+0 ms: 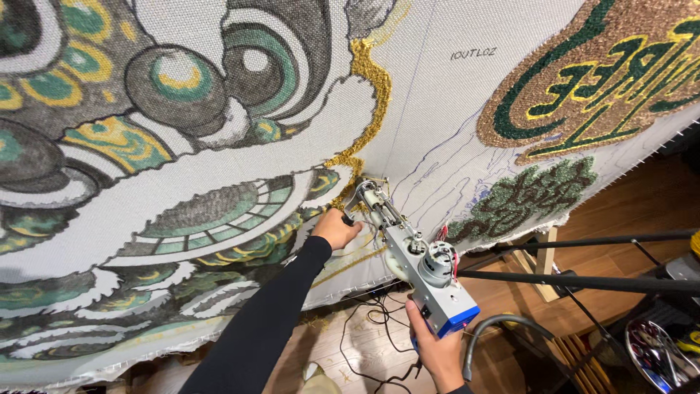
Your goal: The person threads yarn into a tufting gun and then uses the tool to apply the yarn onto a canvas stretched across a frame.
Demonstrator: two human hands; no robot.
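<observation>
Both hands grip a grey metal tufting gun: left hand clenched around its front handle, right hand wrapped under its blue-edged rear, needle tip against the white tufting cloth.

Bright, even indoor light falls on the stretched cloth, shadows faint. Wide-angle bending curves the edges; the lower right corner sits dimmer, slightly soft.

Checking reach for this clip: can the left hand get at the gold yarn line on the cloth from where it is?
Probably yes. The left hand grips the front handle of the tufting gun right beside the gold yarn line, with nothing between them; but its grip is taken up, so it would have to let go first.
</observation>
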